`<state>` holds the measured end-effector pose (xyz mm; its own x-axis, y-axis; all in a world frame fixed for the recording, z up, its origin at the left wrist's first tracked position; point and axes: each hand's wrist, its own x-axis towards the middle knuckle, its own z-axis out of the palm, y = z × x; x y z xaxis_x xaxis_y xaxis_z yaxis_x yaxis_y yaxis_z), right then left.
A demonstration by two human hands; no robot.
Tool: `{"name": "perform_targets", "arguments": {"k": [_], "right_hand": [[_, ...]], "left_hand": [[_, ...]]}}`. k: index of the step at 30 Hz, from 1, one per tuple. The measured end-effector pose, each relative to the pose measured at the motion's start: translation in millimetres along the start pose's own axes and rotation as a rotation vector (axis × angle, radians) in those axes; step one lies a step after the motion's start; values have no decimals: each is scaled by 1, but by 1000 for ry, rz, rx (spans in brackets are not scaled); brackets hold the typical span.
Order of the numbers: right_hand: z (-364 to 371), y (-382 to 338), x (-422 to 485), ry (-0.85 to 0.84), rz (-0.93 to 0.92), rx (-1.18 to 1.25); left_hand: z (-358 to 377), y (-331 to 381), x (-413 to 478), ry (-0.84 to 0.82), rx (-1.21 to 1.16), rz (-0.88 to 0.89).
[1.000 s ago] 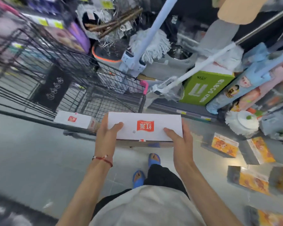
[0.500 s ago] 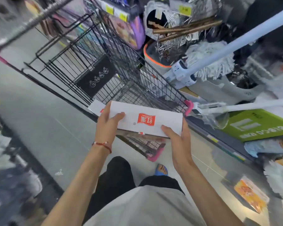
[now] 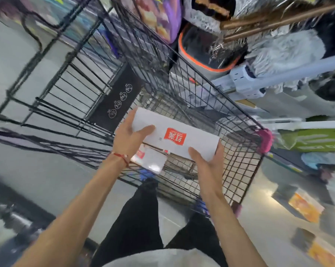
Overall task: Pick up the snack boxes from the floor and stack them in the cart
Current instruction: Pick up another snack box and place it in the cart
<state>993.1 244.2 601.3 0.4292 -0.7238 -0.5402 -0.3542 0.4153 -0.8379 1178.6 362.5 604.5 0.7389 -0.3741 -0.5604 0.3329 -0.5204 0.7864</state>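
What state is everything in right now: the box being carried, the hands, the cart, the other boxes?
White box: held flat over the cart basket, red logo up.
Left hand: gripping the box's left end.
Right hand: gripping its right end.
Cart: upright; one box already lies inside.
Orange boxes: lying on the floor at right.
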Motion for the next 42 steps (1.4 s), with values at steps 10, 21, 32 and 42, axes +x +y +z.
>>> {"name": "perform_targets", "arguments": {"k": [10, 21, 32, 42], "right_hand": [[72, 64, 67, 107, 17, -19], [104, 157, 128, 71, 184, -199], [135, 162, 121, 76, 357, -334], [135, 164, 119, 39, 389, -391]], "left_hand": [[-11, -51, 134, -102, 163, -52], [-14, -133, 206, -94, 392, -194], [-24, -142, 200, -73, 528, -294], [-34, -143, 199, -79, 609, -221]]}}
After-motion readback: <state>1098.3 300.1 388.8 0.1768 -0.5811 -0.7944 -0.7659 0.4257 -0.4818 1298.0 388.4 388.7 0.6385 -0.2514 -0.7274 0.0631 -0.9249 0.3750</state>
